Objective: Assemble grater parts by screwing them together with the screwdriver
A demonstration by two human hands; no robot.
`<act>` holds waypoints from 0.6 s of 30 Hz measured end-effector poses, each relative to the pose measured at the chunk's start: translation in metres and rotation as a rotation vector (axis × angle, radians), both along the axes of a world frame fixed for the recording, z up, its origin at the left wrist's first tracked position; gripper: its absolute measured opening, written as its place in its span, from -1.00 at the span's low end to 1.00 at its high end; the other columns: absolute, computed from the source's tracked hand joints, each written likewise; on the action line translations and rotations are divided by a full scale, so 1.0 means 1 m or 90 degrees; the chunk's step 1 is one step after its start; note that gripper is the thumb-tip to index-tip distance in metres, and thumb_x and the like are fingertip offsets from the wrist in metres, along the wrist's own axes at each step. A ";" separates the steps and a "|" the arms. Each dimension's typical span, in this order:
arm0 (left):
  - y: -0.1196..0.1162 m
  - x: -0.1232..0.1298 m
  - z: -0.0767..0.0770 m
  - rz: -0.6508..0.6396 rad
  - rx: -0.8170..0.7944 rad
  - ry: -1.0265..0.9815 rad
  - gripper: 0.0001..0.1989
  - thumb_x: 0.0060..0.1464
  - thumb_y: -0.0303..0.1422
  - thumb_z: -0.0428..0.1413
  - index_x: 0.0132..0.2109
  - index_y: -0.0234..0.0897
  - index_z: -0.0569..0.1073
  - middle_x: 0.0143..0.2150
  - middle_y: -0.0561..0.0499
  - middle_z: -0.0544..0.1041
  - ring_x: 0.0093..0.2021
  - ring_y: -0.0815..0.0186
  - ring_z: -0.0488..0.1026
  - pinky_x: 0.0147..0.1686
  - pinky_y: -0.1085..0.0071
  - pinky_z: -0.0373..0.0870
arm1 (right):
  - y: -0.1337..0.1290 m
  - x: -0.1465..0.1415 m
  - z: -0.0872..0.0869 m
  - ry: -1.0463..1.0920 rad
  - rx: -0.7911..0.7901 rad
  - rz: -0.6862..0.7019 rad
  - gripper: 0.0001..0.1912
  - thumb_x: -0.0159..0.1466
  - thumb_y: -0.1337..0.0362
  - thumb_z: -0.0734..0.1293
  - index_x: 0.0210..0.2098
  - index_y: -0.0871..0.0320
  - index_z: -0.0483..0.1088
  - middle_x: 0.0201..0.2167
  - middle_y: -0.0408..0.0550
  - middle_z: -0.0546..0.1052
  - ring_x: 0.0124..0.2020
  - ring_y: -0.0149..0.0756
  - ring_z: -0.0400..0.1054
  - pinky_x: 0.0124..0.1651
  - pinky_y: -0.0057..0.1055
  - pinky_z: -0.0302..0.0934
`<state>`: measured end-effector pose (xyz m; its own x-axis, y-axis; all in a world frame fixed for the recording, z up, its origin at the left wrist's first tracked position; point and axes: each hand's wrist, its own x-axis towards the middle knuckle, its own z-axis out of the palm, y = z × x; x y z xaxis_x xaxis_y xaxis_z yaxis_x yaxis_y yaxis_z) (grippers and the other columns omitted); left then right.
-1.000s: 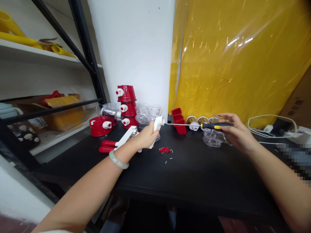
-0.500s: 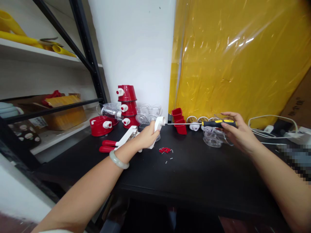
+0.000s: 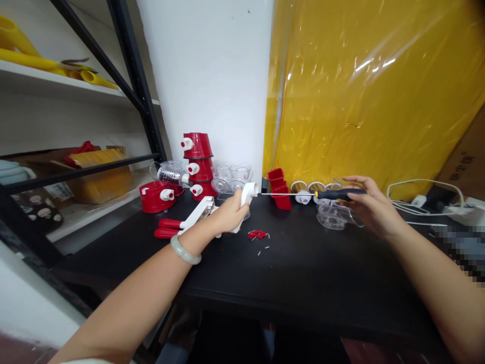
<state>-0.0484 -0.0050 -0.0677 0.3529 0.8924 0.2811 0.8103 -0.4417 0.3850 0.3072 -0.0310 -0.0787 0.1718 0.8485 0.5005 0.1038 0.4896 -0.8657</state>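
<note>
My left hand (image 3: 230, 212) is wrapped round a white plastic grater part (image 3: 250, 190) whose round, hollow end faces right. A long screwdriver (image 3: 333, 194) with a black and yellow handle lies level in my right hand (image 3: 373, 202), pinched near the back of the handle. Its thin shaft points left and the tip meets the part's round end; whether it is in a screw I cannot tell. Below on the table lie small red pieces (image 3: 256, 234) and several loose screws (image 3: 267, 247). White arms with red handles (image 3: 168, 227) rest beside my left wrist.
Red grater housings (image 3: 200, 169) stand stacked at the back, another (image 3: 157, 198) to their left. Clear plastic cups (image 3: 232, 177), red chutes (image 3: 279, 189), grater drums (image 3: 302, 191) and clear bases (image 3: 330, 215) line the black table (image 3: 303, 283). A white cable (image 3: 409, 205) lies right, a shelf rack (image 3: 132, 55) left.
The screwdriver handle has turned about its axis, its yellow patches now mostly out of sight. My right fingers have shifted slightly on it. My left hand and the white part stay put.
</note>
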 end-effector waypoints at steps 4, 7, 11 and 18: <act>0.001 0.000 -0.001 -0.006 0.004 -0.006 -0.80 0.23 -0.23 -0.18 -0.12 -0.25 0.15 -0.29 -0.11 0.46 -0.29 0.12 0.45 -0.30 0.27 0.28 | -0.001 -0.001 0.002 -0.011 -0.049 -0.054 -0.54 0.23 -0.20 0.20 -0.14 -0.01 0.40 -0.40 -0.15 0.41 -0.52 -0.36 0.32 -0.48 -0.41 0.29; 0.001 0.000 -0.001 -0.010 0.000 -0.008 -0.79 0.23 -0.23 -0.18 -0.11 -0.26 0.16 -0.28 -0.12 0.46 -0.28 0.12 0.45 -0.29 0.27 0.28 | -0.002 -0.003 0.003 -0.075 -0.062 -0.100 -0.58 0.24 -0.15 0.24 -0.12 0.00 0.40 -0.49 -0.20 0.35 -0.65 -0.43 0.19 -0.59 -0.44 0.18; 0.000 0.000 0.000 -0.001 -0.002 -0.007 -0.77 0.23 -0.22 -0.19 -0.09 -0.27 0.16 -0.28 -0.13 0.46 -0.30 0.12 0.45 -0.30 0.26 0.27 | -0.004 -0.004 0.003 0.009 -0.015 -0.020 -0.60 0.04 0.14 0.46 -0.13 -0.05 0.37 -0.25 -0.19 0.42 -0.31 -0.37 0.39 -0.30 -0.45 0.34; 0.001 0.000 -0.001 -0.013 -0.005 -0.016 -0.74 0.21 -0.21 -0.19 -0.08 -0.28 0.18 -0.29 -0.14 0.45 -0.27 0.10 0.45 -0.29 0.25 0.27 | -0.004 -0.003 0.004 -0.038 -0.045 -0.083 -0.56 0.22 -0.20 0.21 -0.18 0.00 0.40 -0.46 -0.17 0.38 -0.54 -0.36 0.29 -0.52 -0.42 0.21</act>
<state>-0.0488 -0.0039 -0.0690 0.3638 0.8874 0.2833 0.7913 -0.4548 0.4087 0.3039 -0.0354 -0.0743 0.2540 0.8545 0.4531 0.2154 0.4067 -0.8878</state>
